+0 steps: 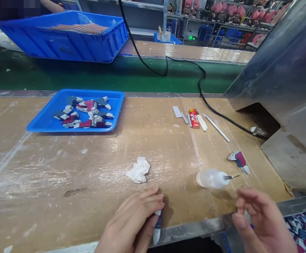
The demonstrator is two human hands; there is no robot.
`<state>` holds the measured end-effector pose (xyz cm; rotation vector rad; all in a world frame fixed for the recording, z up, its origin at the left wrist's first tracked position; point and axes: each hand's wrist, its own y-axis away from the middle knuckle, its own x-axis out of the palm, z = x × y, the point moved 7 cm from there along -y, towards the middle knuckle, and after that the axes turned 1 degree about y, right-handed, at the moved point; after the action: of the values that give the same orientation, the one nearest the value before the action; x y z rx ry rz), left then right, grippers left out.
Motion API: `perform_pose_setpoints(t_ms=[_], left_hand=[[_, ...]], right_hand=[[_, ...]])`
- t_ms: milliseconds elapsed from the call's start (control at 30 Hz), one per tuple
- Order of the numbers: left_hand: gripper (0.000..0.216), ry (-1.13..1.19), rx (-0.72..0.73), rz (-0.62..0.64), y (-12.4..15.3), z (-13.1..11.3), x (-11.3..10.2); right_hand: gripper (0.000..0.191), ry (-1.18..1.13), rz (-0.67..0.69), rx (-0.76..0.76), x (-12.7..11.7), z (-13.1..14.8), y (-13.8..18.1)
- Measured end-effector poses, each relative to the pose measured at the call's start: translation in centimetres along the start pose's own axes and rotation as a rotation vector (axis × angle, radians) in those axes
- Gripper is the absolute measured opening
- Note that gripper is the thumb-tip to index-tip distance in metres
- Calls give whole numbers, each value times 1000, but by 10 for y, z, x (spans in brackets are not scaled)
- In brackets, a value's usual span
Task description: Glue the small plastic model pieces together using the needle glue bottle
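Near the table's front edge, my left hand is closed around a small dark blue and white figure part, most of it hidden under the fingers. My right hand hovers at the front edge on the right, slightly blurred, its fingers loosely curled and the thumb apart, with nothing visible held. Just beyond it lies a clear squeeze bottle on its side, its thin metal tip pointing right. A single maroon, dark blue and white part rests behind the bottle. Crumpled white tissue lies ahead of my left hand.
A blue tray holds several similar parts. Farther right are a red packet, a silver craft knife and a black cable. A metal housing borders the right. More parts sit below the edge. Behind stands a blue crate.
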<state>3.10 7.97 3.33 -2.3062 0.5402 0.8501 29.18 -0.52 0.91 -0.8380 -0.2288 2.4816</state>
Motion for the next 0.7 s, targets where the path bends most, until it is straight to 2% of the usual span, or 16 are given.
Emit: perform_pose_setpoints(t_ms=[67, 167, 233, 300, 367, 467, 567, 700], left_hand=[[22, -2, -16, 8, 1, 1, 3], [20, -36, -9, -31, 4, -2, 5], [21, -100, -31, -48, 6, -2, 6], [29, -159, -81, -83, 9, 2, 4], [34, -210, -145, -141, 13, 8, 0], [30, -261, -205, -195, 18, 15, -4], [13, -270, -145, -188, 17, 13, -3], [16, -286, -40, -138, 15, 8, -5]], right_hand=[[55, -19, 41, 20, 0, -11, -13], [68, -42, 132, 24, 21, -9, -28], [65, -58, 197, 48, 40, -5, -33], [50, -48, 220, 96, 54, -5, -34], [39, -49, 192, 108, 58, -5, -34], [46, -163, 129, 109, 51, -7, -30], [51, -301, 135, 116, 42, -6, -27], [39, -416, 183, 12, 44, 13, -24]])
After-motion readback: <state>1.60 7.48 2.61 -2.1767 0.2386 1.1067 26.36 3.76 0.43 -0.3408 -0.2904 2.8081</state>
